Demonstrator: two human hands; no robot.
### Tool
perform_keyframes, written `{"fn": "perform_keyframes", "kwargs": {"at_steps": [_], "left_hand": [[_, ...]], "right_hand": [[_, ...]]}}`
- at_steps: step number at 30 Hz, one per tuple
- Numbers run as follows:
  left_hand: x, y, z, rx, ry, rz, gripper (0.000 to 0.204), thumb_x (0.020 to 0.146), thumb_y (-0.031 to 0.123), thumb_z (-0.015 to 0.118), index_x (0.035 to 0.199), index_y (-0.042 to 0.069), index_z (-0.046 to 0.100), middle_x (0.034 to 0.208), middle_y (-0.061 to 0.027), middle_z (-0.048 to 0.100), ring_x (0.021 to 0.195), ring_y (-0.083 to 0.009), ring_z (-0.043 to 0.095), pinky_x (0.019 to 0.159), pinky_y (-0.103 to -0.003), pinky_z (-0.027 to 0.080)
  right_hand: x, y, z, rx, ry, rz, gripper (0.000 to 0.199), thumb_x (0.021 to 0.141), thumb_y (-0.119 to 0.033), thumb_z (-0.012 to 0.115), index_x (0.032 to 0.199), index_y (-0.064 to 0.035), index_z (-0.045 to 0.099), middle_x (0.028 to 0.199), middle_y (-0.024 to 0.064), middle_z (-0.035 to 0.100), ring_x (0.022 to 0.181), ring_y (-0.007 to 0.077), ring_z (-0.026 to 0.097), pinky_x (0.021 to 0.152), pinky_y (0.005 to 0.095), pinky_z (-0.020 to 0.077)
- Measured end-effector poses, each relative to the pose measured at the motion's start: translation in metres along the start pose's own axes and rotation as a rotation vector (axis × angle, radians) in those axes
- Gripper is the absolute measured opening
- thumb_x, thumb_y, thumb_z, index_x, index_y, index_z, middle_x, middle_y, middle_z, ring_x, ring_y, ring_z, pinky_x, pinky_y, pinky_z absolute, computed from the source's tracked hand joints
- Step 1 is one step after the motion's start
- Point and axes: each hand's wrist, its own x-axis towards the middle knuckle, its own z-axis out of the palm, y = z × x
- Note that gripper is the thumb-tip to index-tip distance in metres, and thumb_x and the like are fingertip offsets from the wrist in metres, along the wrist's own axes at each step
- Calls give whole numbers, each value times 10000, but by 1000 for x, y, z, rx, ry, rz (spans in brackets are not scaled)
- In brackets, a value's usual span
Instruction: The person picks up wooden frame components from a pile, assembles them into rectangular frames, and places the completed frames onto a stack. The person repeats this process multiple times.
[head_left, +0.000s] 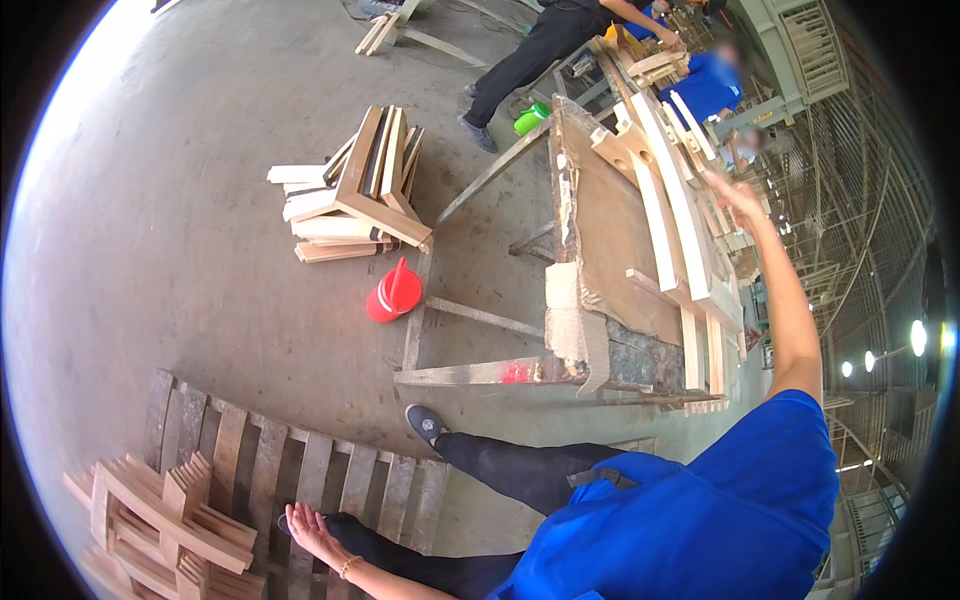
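Note:
My left hand (316, 533) is at the lower left with its fingers stretched out and nothing in it. It hangs above a slatted wooden pallet (262, 470), beside a stack of joined wooden frame pieces (150, 515). My right hand (738, 200) reaches out at the upper right, beside the long pale wooden rails (672, 215) on the workbench. Its fingers look spread and hold nothing that I can see. Cardboard (610, 225) covers part of the bench top under the rails.
A bundle of wooden frames (365, 185) stands on the floor, with a red jug (395, 292) near it. A green jug (531, 119) is by the bench's far legs. Co-workers in dark trousers (530, 62) and a blue shirt (705, 82) are at the far end.

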Motion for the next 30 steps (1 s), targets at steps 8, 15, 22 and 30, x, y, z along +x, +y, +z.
{"fn": "perform_keyframes", "kwargs": {"at_steps": [8, 15, 22, 30], "left_hand": [[-22, -22, 10, 13, 97, -28, 383, 935, 261, 504, 1283, 101, 483, 1199, -116, 583, 1069, -227, 579, 829, -318, 481], [-73, 36, 28, 389, 254, 533, 314, 853, 130, 610, 1160, 72, 579, 1060, -90, 640, 970, -174, 615, 866, -297, 470], [-107, 64, 41, -9, -37, 488, 289, 881, 83, 583, 1168, 58, 566, 1067, -68, 640, 993, -122, 597, 869, -272, 465], [-27, 7, -33, -175, 475, 254, 290, 871, 70, 567, 1158, 30, 562, 1043, -64, 626, 950, -115, 585, 820, -247, 474]], "right_hand": [[45, 35, 55, 316, -445, -32, 738, 743, -403, 743, 1234, 92, 500, 1158, 187, 585, 1021, 227, 584, 925, 351, 444], [-34, -82, 64, -313, -242, -701, 730, 770, -133, 671, 1359, 106, 313, 1348, 243, 430, 1280, 293, 397, 1082, 352, 278], [-276, -296, 185, -233, -510, -1556, 657, 608, -170, 710, 1223, -66, 506, 960, 201, 644, 859, 373, 639, 745, 399, 499], [-552, -503, 390, 402, -926, -1655, 819, 724, -543, 657, 1237, 70, 483, 1022, 206, 641, 939, 273, 634, 793, 361, 494]]}}
